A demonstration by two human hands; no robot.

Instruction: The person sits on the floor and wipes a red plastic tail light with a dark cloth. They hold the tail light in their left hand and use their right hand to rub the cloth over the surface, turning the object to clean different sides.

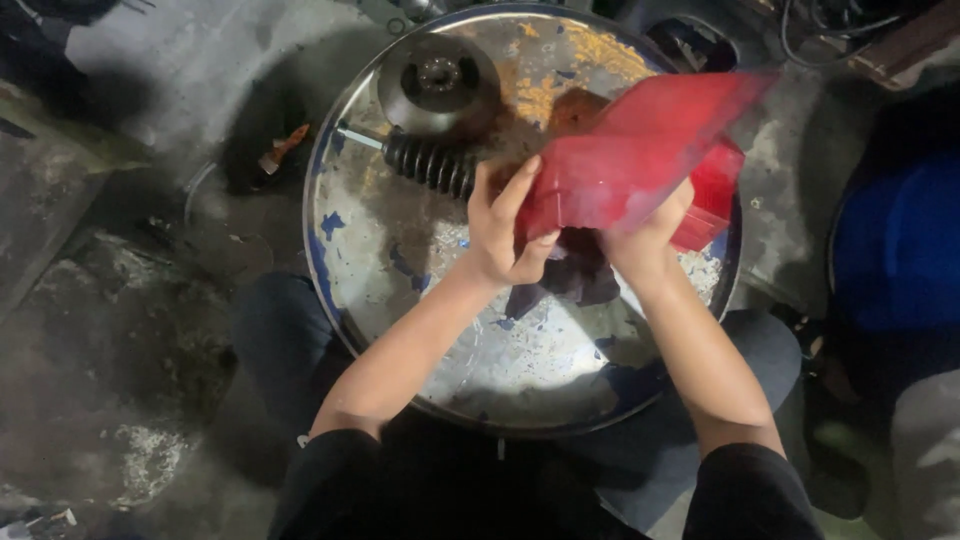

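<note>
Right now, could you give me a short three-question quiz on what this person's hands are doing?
1. True or false: both hands grip the red plastic panel.
2. What lies beside the left hand on the round metal drum top? A) a black coil spring B) a hammer C) a cup
3. What colour is the rag under the hands?

Key: 1 true; the right hand holds its lower edge. 2 A, the black coil spring. 3 Dark; the dark rag.

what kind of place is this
Probably a repair workshop, maybe for vehicles. A black coil spring and a round metal part lie on a worn drum top used as a bench, over a stained concrete floor. Both hands grip a red plastic piece.
</note>
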